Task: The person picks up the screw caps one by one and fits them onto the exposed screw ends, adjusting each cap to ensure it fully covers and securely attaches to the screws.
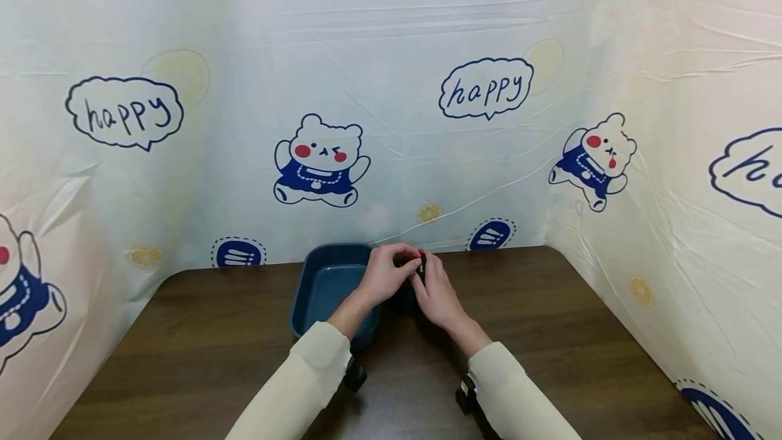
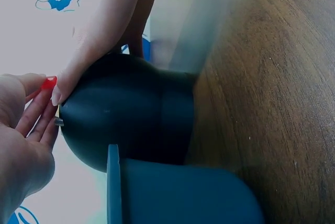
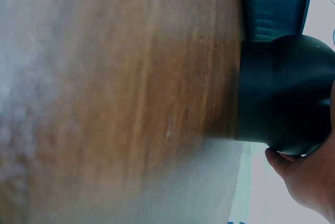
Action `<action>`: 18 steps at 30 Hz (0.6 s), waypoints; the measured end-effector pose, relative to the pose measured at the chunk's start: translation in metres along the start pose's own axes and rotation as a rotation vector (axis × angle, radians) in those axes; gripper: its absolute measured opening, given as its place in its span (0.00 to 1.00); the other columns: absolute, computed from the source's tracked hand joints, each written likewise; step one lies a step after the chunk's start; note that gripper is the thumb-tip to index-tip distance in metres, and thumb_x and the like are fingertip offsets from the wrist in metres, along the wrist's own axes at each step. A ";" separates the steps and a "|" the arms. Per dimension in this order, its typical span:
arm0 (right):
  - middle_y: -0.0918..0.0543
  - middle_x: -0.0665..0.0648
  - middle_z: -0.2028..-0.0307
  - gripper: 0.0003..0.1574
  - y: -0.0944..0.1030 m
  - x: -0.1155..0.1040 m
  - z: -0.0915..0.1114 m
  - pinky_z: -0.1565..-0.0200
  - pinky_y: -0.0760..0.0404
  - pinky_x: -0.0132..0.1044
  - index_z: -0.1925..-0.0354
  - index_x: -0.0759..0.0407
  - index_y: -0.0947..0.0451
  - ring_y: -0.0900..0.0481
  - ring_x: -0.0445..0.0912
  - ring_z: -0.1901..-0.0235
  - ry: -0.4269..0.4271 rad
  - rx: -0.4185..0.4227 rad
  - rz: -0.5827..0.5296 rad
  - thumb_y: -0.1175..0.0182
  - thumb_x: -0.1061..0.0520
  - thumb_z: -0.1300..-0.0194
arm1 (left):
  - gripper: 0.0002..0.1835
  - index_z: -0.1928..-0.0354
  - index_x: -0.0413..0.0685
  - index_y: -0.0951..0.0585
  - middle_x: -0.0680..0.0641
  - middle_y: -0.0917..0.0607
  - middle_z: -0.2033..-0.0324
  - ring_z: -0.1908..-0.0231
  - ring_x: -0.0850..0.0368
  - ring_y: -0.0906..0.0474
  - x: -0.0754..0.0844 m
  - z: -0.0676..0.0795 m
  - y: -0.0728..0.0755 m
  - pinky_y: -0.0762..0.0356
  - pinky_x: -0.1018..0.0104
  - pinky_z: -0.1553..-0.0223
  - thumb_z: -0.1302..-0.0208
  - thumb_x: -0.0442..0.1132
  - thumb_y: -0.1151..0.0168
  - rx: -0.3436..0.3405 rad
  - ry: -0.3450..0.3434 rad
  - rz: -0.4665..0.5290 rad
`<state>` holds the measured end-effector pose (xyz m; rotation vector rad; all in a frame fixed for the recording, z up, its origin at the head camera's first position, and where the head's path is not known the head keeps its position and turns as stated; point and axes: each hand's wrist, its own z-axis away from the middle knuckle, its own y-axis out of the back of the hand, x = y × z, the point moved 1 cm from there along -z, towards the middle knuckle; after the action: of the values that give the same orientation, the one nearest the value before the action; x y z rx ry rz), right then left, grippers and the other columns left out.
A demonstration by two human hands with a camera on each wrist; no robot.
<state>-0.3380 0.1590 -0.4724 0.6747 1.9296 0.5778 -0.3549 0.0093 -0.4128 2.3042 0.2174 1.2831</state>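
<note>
A black, dome-topped object [image 2: 125, 109] with a straight lower band stands on the table, close to the blue-green bin [image 1: 324, 297]. From its top sticks a small metal screw [image 2: 58, 122]. Over that top, my left hand [image 1: 387, 273] pinches a small red piece [image 2: 48, 82], whose kind cannot be told. My right hand [image 1: 438, 294] holds the dome from the right, its thumb near the red piece and other fingers round the side, as the right wrist view shows. In the head view the hands mostly cover the black object.
The blue-green bin has raised walls and stands left of the black object, under my left wrist. The brown wooden table [image 1: 214, 345] ends at a pale printed curtain [image 1: 403, 175] at the back and sides. A black wrist camera [image 1: 354, 375] sits at my left sleeve.
</note>
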 end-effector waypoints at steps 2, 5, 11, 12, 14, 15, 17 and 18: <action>0.36 0.68 0.29 0.36 0.000 0.000 0.000 0.33 0.31 0.59 0.25 0.64 0.44 0.35 0.61 0.30 0.004 0.002 0.001 0.52 0.46 0.19 | 0.06 0.55 0.44 0.12 0.50 0.10 0.60 0.58 0.57 0.16 -0.001 0.000 0.000 0.17 0.57 0.51 0.32 0.36 0.32 0.001 -0.002 -0.002; 0.37 0.68 0.28 0.37 0.000 0.000 0.000 0.34 0.31 0.60 0.24 0.65 0.45 0.36 0.62 0.29 0.005 0.001 0.001 0.52 0.46 0.19 | 0.06 0.55 0.44 0.12 0.50 0.11 0.60 0.58 0.57 0.16 -0.001 0.000 -0.001 0.18 0.57 0.50 0.31 0.36 0.32 -0.004 0.003 -0.004; 0.38 0.70 0.28 0.38 -0.001 0.002 0.001 0.33 0.32 0.60 0.24 0.67 0.46 0.36 0.62 0.29 0.006 -0.001 0.005 0.51 0.48 0.20 | 0.06 0.55 0.44 0.12 0.51 0.10 0.59 0.55 0.57 0.15 -0.001 0.000 -0.004 0.18 0.56 0.47 0.31 0.36 0.32 -0.005 0.007 -0.017; 0.38 0.70 0.28 0.38 -0.002 0.002 0.001 0.33 0.32 0.60 0.24 0.67 0.46 0.36 0.62 0.29 0.005 -0.001 0.006 0.51 0.49 0.20 | 0.06 0.55 0.45 0.12 0.51 0.10 0.59 0.55 0.57 0.16 -0.002 0.000 -0.004 0.19 0.56 0.47 0.31 0.36 0.32 -0.004 0.007 -0.018; 0.38 0.70 0.28 0.38 -0.002 0.003 0.001 0.32 0.33 0.60 0.24 0.67 0.46 0.36 0.62 0.29 0.007 0.002 0.006 0.50 0.49 0.20 | 0.06 0.56 0.45 0.12 0.51 0.10 0.59 0.54 0.56 0.16 -0.002 0.001 -0.005 0.19 0.56 0.47 0.31 0.36 0.32 -0.002 0.005 -0.020; 0.38 0.70 0.28 0.38 -0.002 0.003 0.000 0.32 0.33 0.60 0.24 0.67 0.46 0.36 0.62 0.29 0.009 0.004 0.005 0.50 0.49 0.20 | 0.06 0.56 0.45 0.12 0.51 0.11 0.59 0.54 0.57 0.16 -0.002 0.001 -0.005 0.19 0.56 0.46 0.31 0.36 0.32 -0.001 0.006 -0.019; 0.38 0.70 0.28 0.38 -0.001 0.003 0.000 0.32 0.33 0.60 0.24 0.67 0.46 0.37 0.62 0.29 0.008 0.004 0.004 0.50 0.49 0.20 | 0.06 0.56 0.46 0.12 0.51 0.11 0.59 0.54 0.56 0.16 -0.003 0.000 -0.005 0.19 0.56 0.46 0.32 0.36 0.32 0.000 0.003 -0.020; 0.38 0.70 0.28 0.38 -0.001 0.003 0.000 0.32 0.33 0.60 0.24 0.67 0.46 0.37 0.62 0.29 0.009 0.005 0.005 0.50 0.49 0.20 | 0.06 0.56 0.45 0.12 0.51 0.11 0.59 0.54 0.56 0.16 -0.002 0.000 -0.005 0.19 0.56 0.46 0.32 0.36 0.32 0.000 0.003 -0.019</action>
<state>-0.3392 0.1598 -0.4749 0.6812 1.9393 0.5804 -0.3553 0.0127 -0.4170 2.2948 0.2395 1.2770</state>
